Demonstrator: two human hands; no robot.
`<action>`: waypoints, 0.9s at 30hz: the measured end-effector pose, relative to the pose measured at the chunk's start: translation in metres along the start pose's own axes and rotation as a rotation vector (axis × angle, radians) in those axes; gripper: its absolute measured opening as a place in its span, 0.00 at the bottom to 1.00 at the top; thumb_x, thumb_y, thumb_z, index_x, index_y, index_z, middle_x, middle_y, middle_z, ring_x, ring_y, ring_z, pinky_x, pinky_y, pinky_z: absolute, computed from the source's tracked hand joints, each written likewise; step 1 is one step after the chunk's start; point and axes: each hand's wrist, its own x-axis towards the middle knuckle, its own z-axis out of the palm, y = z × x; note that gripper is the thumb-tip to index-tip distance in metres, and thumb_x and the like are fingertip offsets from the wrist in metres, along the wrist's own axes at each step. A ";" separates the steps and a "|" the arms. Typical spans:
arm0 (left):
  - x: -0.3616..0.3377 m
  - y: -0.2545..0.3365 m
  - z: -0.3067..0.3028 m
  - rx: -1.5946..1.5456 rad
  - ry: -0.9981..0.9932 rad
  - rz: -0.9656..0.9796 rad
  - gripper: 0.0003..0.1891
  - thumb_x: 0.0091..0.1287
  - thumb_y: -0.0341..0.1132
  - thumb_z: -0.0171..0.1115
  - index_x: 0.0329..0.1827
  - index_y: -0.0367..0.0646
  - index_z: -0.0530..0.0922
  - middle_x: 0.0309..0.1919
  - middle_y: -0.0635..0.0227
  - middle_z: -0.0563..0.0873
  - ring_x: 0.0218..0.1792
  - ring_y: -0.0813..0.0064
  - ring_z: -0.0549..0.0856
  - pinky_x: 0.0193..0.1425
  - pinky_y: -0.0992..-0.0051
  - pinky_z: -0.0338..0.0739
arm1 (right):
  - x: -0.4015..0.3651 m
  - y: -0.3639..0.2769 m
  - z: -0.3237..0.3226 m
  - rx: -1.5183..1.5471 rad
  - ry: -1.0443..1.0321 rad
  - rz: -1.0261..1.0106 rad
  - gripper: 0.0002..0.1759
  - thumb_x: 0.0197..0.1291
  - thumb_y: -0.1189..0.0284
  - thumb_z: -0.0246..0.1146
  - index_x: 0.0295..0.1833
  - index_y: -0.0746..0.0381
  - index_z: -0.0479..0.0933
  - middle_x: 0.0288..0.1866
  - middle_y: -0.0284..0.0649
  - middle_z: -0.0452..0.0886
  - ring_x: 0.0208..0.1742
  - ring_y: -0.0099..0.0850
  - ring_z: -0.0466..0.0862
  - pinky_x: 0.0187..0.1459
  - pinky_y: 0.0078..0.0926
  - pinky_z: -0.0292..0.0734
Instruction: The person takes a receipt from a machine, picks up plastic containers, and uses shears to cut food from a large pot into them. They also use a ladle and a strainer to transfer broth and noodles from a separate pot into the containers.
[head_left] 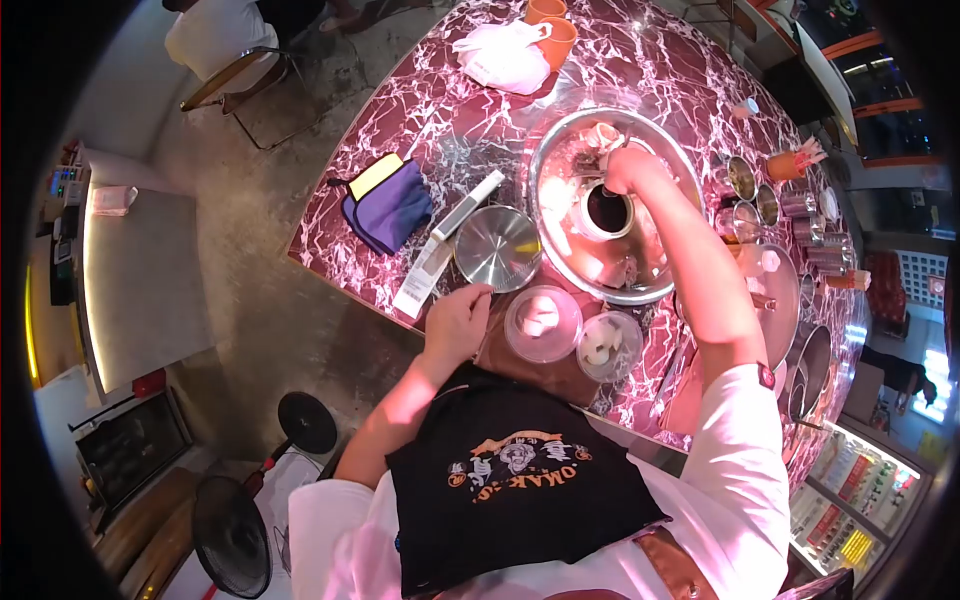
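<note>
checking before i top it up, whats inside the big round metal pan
The pan holds a central tube with a dark opening, and pale pinkish pieces near the far side. The right hand and forearm cover part of the interior, so what lies beneath them can't be seen.

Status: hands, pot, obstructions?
Right hand over wide round silver metal pot, grip unclear. Left hand beside shiny round metal disc. Two round clear plastic tubs near pot's near side.

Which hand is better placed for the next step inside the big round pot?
Probably the right hand: it is over the round pot, beside the central chimney. The left hand is outside it, near the tabletop's edge.
</note>
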 end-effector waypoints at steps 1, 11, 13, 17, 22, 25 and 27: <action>-0.001 0.002 -0.004 -0.023 -0.014 -0.047 0.11 0.71 0.35 0.60 0.48 0.39 0.85 0.34 0.53 0.89 0.34 0.58 0.88 0.38 0.66 0.80 | 0.014 -0.004 -0.003 -0.035 -0.074 -0.021 0.24 0.53 0.70 0.62 0.57 0.66 0.83 0.59 0.50 0.84 0.61 0.44 0.85 0.57 0.42 0.81; 0.023 -0.017 -0.008 -0.158 -0.086 -0.111 0.12 0.72 0.33 0.60 0.51 0.36 0.85 0.27 0.61 0.87 0.29 0.74 0.85 0.35 0.73 0.77 | 0.052 0.056 0.058 0.588 0.199 -0.025 0.22 0.54 0.69 0.67 0.56 0.64 0.84 0.47 0.49 0.89 0.50 0.38 0.87 0.54 0.34 0.80; 0.038 -0.007 -0.010 -0.142 -0.149 -0.179 0.12 0.71 0.35 0.60 0.49 0.38 0.86 0.34 0.52 0.89 0.34 0.58 0.89 0.39 0.67 0.80 | 0.045 0.069 0.070 0.798 0.244 -0.007 0.22 0.60 0.75 0.63 0.60 0.67 0.81 0.42 0.43 0.89 0.38 0.27 0.85 0.41 0.27 0.81; 0.064 0.012 -0.005 -0.105 -0.191 -0.130 0.12 0.71 0.35 0.60 0.49 0.39 0.85 0.35 0.52 0.89 0.34 0.57 0.89 0.39 0.66 0.80 | 0.033 0.089 0.070 1.295 0.011 0.066 0.22 0.66 0.79 0.56 0.65 0.70 0.75 0.36 0.36 0.86 0.21 0.16 0.75 0.19 0.15 0.65; 0.080 0.016 0.014 -0.157 -0.195 -0.024 0.12 0.72 0.34 0.61 0.52 0.37 0.84 0.30 0.59 0.87 0.30 0.75 0.84 0.36 0.74 0.76 | 0.039 0.102 0.090 1.597 0.089 0.091 0.15 0.69 0.77 0.52 0.55 0.67 0.80 0.31 0.30 0.84 0.22 0.15 0.74 0.21 0.16 0.67; 0.080 0.019 0.020 -0.158 -0.197 -0.034 0.12 0.72 0.34 0.60 0.52 0.37 0.84 0.31 0.58 0.88 0.31 0.74 0.85 0.38 0.73 0.77 | 0.035 0.103 0.089 1.698 0.059 0.075 0.13 0.68 0.77 0.56 0.54 0.68 0.80 0.34 0.34 0.87 0.20 0.14 0.73 0.19 0.15 0.65; 0.077 0.020 0.022 -0.155 -0.217 -0.060 0.12 0.73 0.34 0.60 0.52 0.36 0.84 0.32 0.58 0.88 0.32 0.73 0.86 0.38 0.73 0.77 | 0.024 0.096 0.083 1.527 0.097 0.109 0.16 0.66 0.76 0.60 0.57 0.69 0.79 0.36 0.38 0.86 0.25 0.19 0.78 0.24 0.18 0.71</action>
